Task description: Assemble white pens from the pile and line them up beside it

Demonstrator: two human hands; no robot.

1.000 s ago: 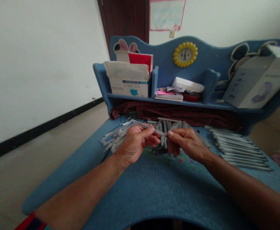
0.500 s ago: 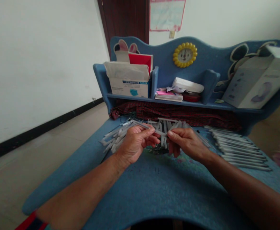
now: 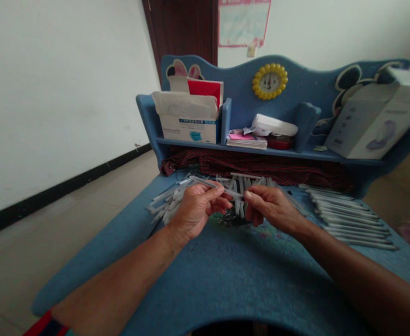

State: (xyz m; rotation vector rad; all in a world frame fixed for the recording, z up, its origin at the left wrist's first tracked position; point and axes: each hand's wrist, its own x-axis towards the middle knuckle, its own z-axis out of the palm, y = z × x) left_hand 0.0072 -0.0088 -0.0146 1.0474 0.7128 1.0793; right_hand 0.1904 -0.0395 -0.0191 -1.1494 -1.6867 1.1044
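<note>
My left hand (image 3: 196,207) pinches a translucent whitish pen barrel (image 3: 205,182) between thumb and fingers. The barrel slants down to the right, towards my right hand (image 3: 270,205). There my right thumb and forefinger are closed on its far end; whether they grip a separate small part is hidden. Behind my left hand lies a loose heap of pale barrels (image 3: 166,200). More pale tubular pieces (image 3: 240,183) lie beyond the gap between my hands. Small dark pieces (image 3: 231,218), too blurred to name, are just below them. Right of my right hand, several pens (image 3: 352,214) lie side by side.
The blue desk (image 3: 198,280) has a raised shelf (image 3: 187,142) at its back. On it stand a face-mask box (image 3: 191,126), stacked papers (image 3: 247,142) and a large white box (image 3: 369,121). A yellow clock (image 3: 270,81) is above. Dark red checked cloth (image 3: 233,161) lies under the shelf.
Both hands keep their hold on the pen barrel with hardly any movement. The view has tilted very slightly.
</note>
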